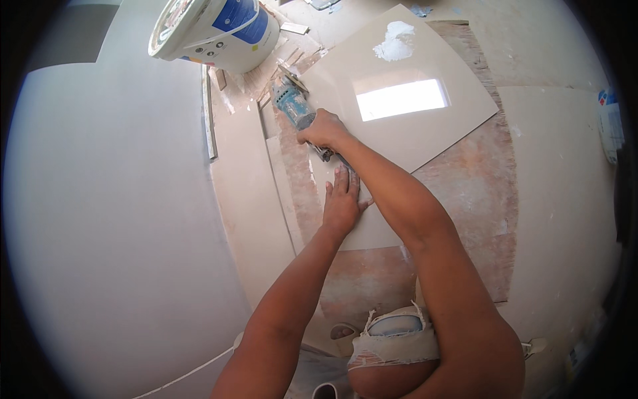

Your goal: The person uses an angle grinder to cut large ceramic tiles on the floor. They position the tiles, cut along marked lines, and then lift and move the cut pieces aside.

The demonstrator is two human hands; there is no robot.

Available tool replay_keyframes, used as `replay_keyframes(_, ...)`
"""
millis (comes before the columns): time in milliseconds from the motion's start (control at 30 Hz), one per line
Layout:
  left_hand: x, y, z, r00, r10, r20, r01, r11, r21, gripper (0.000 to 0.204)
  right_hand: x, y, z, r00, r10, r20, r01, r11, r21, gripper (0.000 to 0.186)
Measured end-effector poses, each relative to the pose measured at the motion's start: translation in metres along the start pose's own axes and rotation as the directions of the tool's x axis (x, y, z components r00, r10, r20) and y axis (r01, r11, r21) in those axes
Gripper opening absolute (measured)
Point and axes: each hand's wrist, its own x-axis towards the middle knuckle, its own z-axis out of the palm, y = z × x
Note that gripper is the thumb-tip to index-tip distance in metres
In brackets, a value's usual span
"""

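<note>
My right hand (324,130) is wrapped round a blue handheld power cutter (290,100), dusty and scuffed, at the left edge of a large glossy beige tile (452,73). Metal parts of the tool show below the hand; its blade I cannot make out. Just nearer to me, my left hand (343,203) lies flat with its fingers stretched out on a beige tile surface (372,233), the fingertips close to the tool's near end. A white smear (395,41) and a bright window reflection mark the large tile.
A white bucket (256,50) with a blue label stands at the far left by the pale wall (119,186). Tile strips (246,173) lie along the wall. Stained reddish board (465,199) shows under the tile. Another white container (610,126) is at the right. My knee (395,372) is near.
</note>
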Motion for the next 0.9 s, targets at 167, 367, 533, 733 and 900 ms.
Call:
replay_keyframes(167,0.0018,-0.0007,0.0011,1.0,-0.005,0.024,0.004,0.999,0.041,0.082,-0.0012,-0.0005,-0.0012,1.0,0.012,0.011,-0.012,1.0,-0.001,0.081)
replay_keyframes(367,0.0014,-0.0017,0.0014,0.999,-0.002,0.043,-0.001,0.997,0.075,0.082,-0.0043,-0.0027,-0.0014,1.0,0.028,0.012,-0.028,1.0,-0.005,0.081)
replay_keyframes(533,0.0012,-0.002,0.0011,1.0,0.005,0.028,-0.006,0.999,0.042,0.081,-0.0051,-0.003,-0.0013,1.0,0.026,0.007,-0.026,0.999,-0.02,0.081)
replay_keyframes(733,0.0008,-0.0027,0.0022,1.0,0.015,0.011,-0.015,0.999,0.038,0.081,-0.0053,-0.0036,-0.0002,0.999,0.033,0.003,-0.033,0.999,-0.042,0.082)
replay_keyframes(900,0.0004,-0.0031,0.0038,1.0,0.016,-0.008,-0.016,1.0,0.024,0.08,-0.0059,-0.0032,-0.0014,0.999,0.038,0.012,-0.037,0.998,-0.044,0.083)
